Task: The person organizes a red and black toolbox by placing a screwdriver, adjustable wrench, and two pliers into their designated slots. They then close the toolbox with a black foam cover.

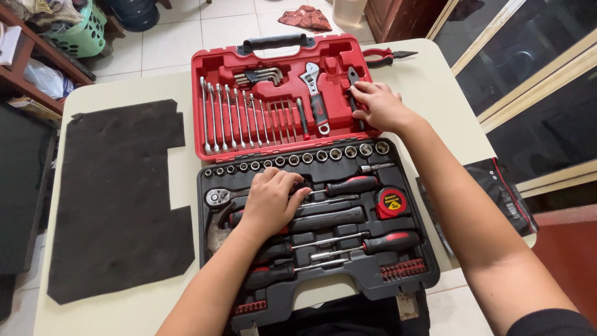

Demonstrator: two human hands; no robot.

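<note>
The fingers of the left hand (269, 202) are curled loosely downward, tips resting on the tools in the black lower tray (429, 264) of the open tool case, just over the ratchet handle (219, 197) and the dark grip of the hammer (326, 219); whether they actually clamp anything I cannot tell, since the knuckles hide the tips. The right hand (378, 106) lies against the right edge of the red lid tray (214, 65), its fingers pressed together and bent around a black-handled tool (354, 78) seated in its moulded slot, thumb tucked beside it. That tool sits beside the adjustable wrench (314, 93), with the row of combination spanners (233, 115) and the hex keys (261, 76) further left. A line of sockets (298, 160) runs along the top of the black tray, a tape measure (392, 202) and screwdrivers (367, 244) below it. To work the seated tool cleanly, it seems best to keep the left hand weighing the case down and move the piece straight along its slot, not twisting it. Red-handled pliers (382, 57) lie on the table (435, 81) behind the case, and a dark foam sheet (118, 199) lies to the left.
</note>
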